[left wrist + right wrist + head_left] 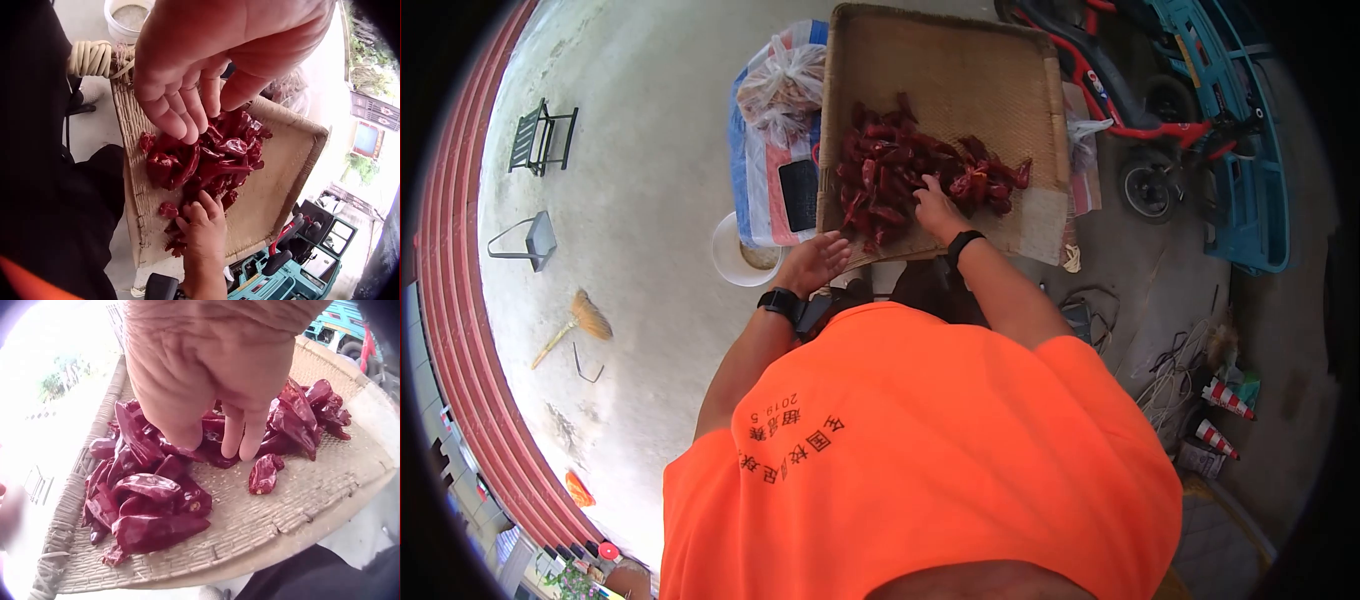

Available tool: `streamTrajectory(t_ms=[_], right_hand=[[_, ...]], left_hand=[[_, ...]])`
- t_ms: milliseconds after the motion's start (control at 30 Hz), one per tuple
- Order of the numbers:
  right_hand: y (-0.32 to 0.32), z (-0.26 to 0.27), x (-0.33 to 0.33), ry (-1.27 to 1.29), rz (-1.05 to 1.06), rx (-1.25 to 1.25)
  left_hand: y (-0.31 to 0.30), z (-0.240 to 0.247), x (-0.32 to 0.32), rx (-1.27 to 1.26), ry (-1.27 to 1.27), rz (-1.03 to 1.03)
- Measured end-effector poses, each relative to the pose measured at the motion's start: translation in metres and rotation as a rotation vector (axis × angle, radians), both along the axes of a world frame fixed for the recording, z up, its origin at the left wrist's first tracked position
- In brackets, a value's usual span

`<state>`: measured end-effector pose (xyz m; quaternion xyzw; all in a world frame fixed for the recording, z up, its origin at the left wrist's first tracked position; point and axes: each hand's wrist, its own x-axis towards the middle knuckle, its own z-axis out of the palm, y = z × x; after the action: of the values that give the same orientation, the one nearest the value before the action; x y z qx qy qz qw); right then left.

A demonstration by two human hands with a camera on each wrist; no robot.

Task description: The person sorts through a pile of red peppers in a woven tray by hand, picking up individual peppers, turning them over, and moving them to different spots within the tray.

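Dark red dried chili peppers (890, 170) lie in a loose heap on a shallow woven tray (940, 60). My right hand (940, 212) reaches down over the near side of the heap. In the right wrist view its fingers (232, 434) point down among the peppers, and a small single pepper (265, 474) lies apart beside them. At the tray's near left corner is my left hand (818, 262), its fingers loosely bent and holding nothing. The left wrist view shows these fingers (187, 115) over the edge of the pile.
Left of the tray are a striped sack (760, 190), a filled plastic bag (785, 85), a dark flat object (797, 195) and a white bucket (728, 250). A red-framed vehicle (1090, 70) and a teal truck-like frame (1250, 190) stand on the right. A broom (585, 318) lies on the floor.
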<state>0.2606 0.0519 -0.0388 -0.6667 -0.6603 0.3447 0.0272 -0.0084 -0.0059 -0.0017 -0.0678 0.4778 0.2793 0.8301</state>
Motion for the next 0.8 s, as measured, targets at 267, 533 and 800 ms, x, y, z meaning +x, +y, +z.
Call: streamTrajectory(t_ms=[267, 533, 800], right_hand=[[0.012, 0.004, 0.024, 0.385, -0.270, 0.277], [-0.009, 0.052, -0.006, 1.293, -0.758, -0.435], [-0.027, 0.054, -0.051, 1.142, -0.609, -0.513]], left_hand=[[0.001, -0.007, -0.004, 0.004, -0.025, 0.011], [0.024, 0.022, 0.028, 0.065, -0.114, -0.235], [0.025, 0.001, 0.041, 0.109, -0.235, -0.193]])
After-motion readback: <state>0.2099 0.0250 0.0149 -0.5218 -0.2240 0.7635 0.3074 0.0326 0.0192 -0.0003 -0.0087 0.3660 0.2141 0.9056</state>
